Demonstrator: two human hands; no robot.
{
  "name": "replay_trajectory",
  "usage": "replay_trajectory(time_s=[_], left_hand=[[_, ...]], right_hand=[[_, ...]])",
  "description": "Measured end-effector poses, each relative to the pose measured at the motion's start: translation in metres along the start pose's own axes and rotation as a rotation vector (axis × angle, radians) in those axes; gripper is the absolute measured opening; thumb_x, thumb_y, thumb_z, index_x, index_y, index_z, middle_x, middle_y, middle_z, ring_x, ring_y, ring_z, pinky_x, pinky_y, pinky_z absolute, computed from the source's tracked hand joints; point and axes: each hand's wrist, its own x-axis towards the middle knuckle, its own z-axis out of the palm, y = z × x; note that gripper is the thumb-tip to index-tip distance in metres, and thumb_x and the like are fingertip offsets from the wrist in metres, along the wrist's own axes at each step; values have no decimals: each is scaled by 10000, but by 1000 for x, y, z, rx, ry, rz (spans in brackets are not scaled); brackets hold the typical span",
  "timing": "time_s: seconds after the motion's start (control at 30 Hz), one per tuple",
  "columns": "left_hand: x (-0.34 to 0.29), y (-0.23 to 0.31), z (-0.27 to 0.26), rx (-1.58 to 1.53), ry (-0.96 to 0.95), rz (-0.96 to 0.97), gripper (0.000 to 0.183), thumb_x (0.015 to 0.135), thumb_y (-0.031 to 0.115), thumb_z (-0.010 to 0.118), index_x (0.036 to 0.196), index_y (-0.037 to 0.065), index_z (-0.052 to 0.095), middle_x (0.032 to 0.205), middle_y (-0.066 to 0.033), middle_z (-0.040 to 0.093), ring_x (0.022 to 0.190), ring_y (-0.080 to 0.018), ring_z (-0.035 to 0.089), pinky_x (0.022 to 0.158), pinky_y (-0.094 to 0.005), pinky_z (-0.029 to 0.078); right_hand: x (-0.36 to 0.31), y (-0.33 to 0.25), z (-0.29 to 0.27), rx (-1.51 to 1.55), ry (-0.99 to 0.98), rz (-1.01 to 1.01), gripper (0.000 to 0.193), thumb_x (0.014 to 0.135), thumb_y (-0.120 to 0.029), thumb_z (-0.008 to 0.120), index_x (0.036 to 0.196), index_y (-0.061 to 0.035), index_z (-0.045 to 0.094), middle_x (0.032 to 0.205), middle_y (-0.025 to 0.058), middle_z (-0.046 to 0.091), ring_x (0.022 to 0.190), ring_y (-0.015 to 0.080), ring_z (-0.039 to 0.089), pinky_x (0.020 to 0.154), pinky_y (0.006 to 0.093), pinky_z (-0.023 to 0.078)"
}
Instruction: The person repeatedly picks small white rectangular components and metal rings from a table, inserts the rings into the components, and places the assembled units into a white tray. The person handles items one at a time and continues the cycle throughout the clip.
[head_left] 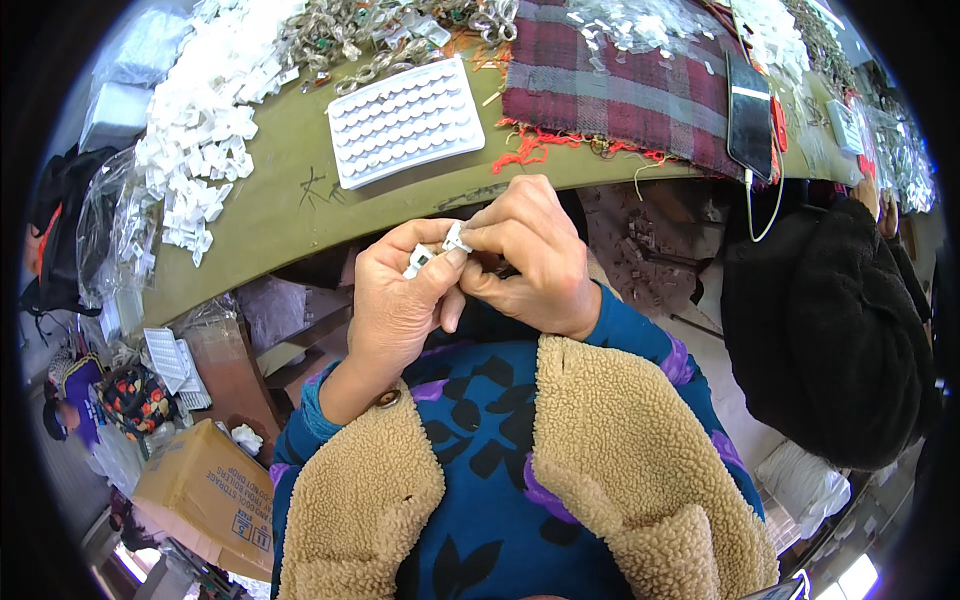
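1. Olive-green worktable fills the upper frame, with a heap of white plastic parts at upper left.
2. At centre, the left hand and right hand pinch one small white clip together.
3. A white tray above looks fully loaded with round pieces; many loose parts remain.

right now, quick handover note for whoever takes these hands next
Left hand: pinching a small white plastic part.
Right hand: pinching a second white piece against it, both held just off the table edge.
Supplies: pile of white parts far left, white tray with round pieces in its rows ahead.
Done: cannot tell.
Left: the pair in hand is not visibly joined; the pile remains.
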Motion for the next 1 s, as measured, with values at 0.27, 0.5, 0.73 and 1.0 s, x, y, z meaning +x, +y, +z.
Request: replay_trajectory(time_s=[0.27, 0.5, 0.73, 1.0], left_hand=[[2, -5, -3, 27, 46, 58, 200, 935, 103, 665, 1069, -37, 617, 795, -41, 655, 495, -52, 504, 418, -174, 335], [8, -7, -10, -267, -69, -130, 234, 968, 175, 646, 1122, 2, 608, 826, -18, 641, 500, -49, 504, 397, -172, 312], [22, -2, -18, -607, -115, -407, 272, 1014, 159, 549, 1255, 35, 523, 852, 37, 546, 559, 4, 434, 420, -131, 327], [40, -11, -25, -333, -126, -116, 246, 943, 80, 636, 1162, -27, 603, 993, -181, 685, 577, -76, 529, 434, -160, 374]], right_hand=[[-5, -8, 6, -13, 44, 128, 266, 618, 17, 758, 860, -42, 665, 817, 40, 632, 763, 234, 604, 747, 374, 449], [-10, 8, 4, -54, 24, 60, 296, 609, -10, 767, 878, -57, 654, 817, 30, 631, 746, 219, 588, 781, 374, 423], [2, 15, -2, -107, 21, -135, 270, 657, -69, 765, 905, -42, 661, 946, 59, 663, 832, 228, 613, 807, 406, 442], [45, 76, -85, -423, 159, 393, 77, 821, 67, 655, 884, 23, 665, 813, 117, 624, 695, 223, 622, 645, 318, 491]])
